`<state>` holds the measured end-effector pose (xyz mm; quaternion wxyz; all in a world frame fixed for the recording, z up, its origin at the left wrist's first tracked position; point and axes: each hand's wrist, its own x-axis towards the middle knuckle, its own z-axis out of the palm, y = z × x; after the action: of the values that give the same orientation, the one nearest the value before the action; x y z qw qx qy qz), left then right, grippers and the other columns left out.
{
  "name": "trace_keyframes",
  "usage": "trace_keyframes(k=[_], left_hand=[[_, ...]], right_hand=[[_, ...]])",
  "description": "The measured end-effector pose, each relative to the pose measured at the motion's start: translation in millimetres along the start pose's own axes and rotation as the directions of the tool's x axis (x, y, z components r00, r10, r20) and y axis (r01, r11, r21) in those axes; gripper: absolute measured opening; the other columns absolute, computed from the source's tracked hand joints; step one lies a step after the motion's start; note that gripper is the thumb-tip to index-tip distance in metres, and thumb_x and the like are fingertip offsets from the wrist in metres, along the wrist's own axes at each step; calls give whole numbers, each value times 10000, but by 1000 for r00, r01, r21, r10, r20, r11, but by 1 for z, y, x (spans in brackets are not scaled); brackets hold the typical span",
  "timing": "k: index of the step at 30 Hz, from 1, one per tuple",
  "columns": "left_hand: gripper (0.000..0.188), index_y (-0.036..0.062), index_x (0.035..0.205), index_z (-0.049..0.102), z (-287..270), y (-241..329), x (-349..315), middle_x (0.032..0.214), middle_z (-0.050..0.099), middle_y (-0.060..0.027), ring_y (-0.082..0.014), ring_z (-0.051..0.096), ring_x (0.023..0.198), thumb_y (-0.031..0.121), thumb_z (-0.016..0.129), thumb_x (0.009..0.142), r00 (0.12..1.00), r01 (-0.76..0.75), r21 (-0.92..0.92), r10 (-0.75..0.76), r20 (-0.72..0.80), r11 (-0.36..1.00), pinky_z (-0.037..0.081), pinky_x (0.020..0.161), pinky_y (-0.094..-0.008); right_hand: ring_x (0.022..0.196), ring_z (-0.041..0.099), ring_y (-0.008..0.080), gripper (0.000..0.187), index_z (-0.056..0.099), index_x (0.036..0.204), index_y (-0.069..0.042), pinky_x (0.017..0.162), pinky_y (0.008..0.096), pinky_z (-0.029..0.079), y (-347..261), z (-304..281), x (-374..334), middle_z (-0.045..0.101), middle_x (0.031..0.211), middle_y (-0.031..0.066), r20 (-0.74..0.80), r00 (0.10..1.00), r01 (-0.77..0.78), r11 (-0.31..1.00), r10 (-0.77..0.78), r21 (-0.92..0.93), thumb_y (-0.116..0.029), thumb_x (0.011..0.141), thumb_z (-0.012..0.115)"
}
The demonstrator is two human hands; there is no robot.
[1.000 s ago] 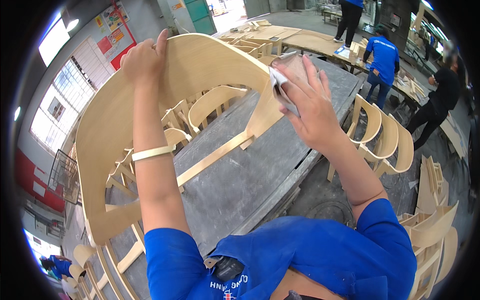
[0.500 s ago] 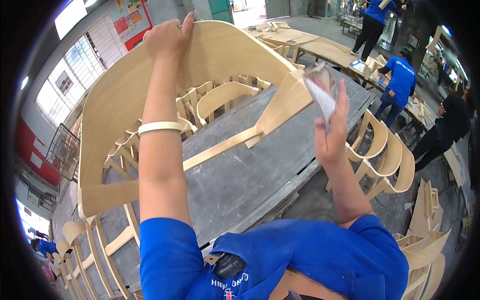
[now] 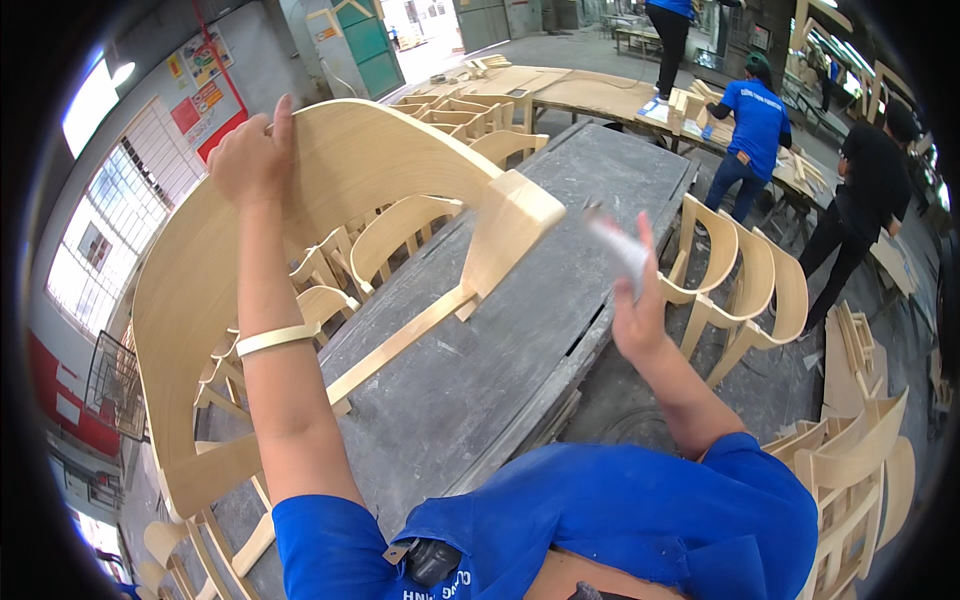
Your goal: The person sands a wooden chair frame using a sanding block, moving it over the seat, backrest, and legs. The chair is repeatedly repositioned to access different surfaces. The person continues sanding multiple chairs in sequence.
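Observation:
A large curved wooden chair frame point(image 3: 390, 138) stands tilted on the grey worktable point(image 3: 450, 395), its bent backrest arching up on my left. My left hand point(image 3: 250, 165) is closed over the top edge of that backrest, thumb pointing up. To the right, my right hand point(image 3: 640, 318) pinches a pale sheet of sandpaper point(image 3: 622, 250), blurred by motion. A gap separates the sheet from the blunt end of the frame's right arm point(image 3: 520, 215). A straight wooden rail point(image 3: 405, 340) runs low across the frame.
More chair frames point(image 3: 395, 230) stand behind the held one. Curved frames point(image 3: 745, 270) lean right of the table, and others point(image 3: 860, 460) are stacked near me at lower right. Two people point(image 3: 750, 125) point(image 3: 870, 200) work along a long bench point(image 3: 600, 92) with wood parts.
The view has shifted, so the chair frame sits lower and further left in it. My right hand and the sandpaper have drawn away from the end of the frame's arm.

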<state>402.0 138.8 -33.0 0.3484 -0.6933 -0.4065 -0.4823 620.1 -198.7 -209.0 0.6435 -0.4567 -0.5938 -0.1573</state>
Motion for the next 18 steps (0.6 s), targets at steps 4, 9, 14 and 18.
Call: trace_keyframes(k=[4, 9, 14, 18], left_hand=[[624, 128, 623, 635, -11, 3, -5, 668, 652, -98, -294, 636, 685, 628, 397, 910, 999, 5, -19, -4, 52, 1000, 439, 670, -434], [621, 117, 619, 617, -21, 8, -9, 651, 644, -91, -299, 635, 692, 619, 403, 916, 999, -48, -29, 47, -22, 998, 439, 671, -435], [635, 104, 626, 603, -28, 14, -12, 659, 644, -111, -318, 632, 700, 630, 401, 917, 999, -26, -20, 25, -27, 999, 447, 643, -455], [614, 224, 900, 743, -38, 16, -14, 832, 705, -114, -343, 666, 817, 701, 356, 897, 995, 44, 40, -47, 90, 998, 506, 700, -447]], right_hand=[[1407, 258, 421, 411, 555, 1310, -45, 1149, 507, 82, -2, -3, 20, 521, 1371, 168, 20, 1000, 0, 987, 3, -163, -211, 939, 494], [1413, 247, 423, 447, 633, 1242, -100, 1107, 594, 98, 8, 13, -13, 521, 1396, 69, 231, 969, 163, 926, -86, -340, -154, 799, 605], [1333, 394, 387, 399, 523, 1297, 27, 1086, 464, 272, 47, -6, -94, 528, 1334, 212, 179, 879, -373, 870, 443, -321, -130, 932, 489], [1222, 503, 307, 392, 453, 1322, 54, 1005, 356, 381, 63, -15, -114, 567, 1239, 226, 119, 733, -648, 740, 670, -181, -176, 1007, 412]])
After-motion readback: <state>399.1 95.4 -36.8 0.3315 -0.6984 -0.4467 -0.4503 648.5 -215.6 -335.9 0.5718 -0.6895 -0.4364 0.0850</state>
